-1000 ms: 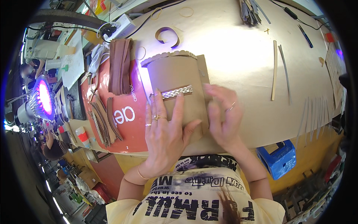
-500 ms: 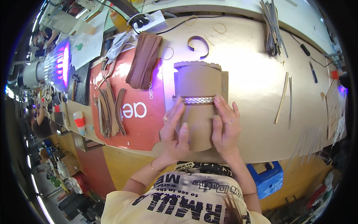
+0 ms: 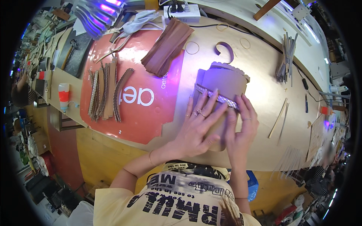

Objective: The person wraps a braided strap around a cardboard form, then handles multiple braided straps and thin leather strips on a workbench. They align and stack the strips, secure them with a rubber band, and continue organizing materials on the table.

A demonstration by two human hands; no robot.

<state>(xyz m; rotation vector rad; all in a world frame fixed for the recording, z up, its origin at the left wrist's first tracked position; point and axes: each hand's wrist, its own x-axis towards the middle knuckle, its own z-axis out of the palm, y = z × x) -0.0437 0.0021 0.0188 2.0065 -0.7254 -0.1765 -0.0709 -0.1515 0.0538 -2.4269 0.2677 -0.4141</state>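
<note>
A brown, rounded form (image 3: 224, 78) with a scalloped far edge lies tilted on the table in front of me. Across its top runs a silver braided strip (image 3: 212, 95) with dark brown edging. My left hand (image 3: 198, 130) rests flat over the form with its fingers spread, the tips touching the strip's near side. At the strip's right end, my right hand (image 3: 243, 130) has its fingertips and thumb closed about the strip. Both hands cover much of the form's near part, and the underside of the strip is hidden.
Left of the form, a red sheet (image 3: 147, 126) carries several braided strips (image 3: 98, 90) and a stack of brown pieces (image 3: 166, 47). Beyond the form lie a curled strip (image 3: 227, 49) and rubber bands (image 3: 192, 48). Thin sticks (image 3: 286, 60) are bundled at far right. A lamp (image 3: 96, 17) hangs at upper left.
The form has turned so that the strip slopes down to the right. My left hand has moved from the strip's left end to spread over the form. My right hand stays at the right end.
</note>
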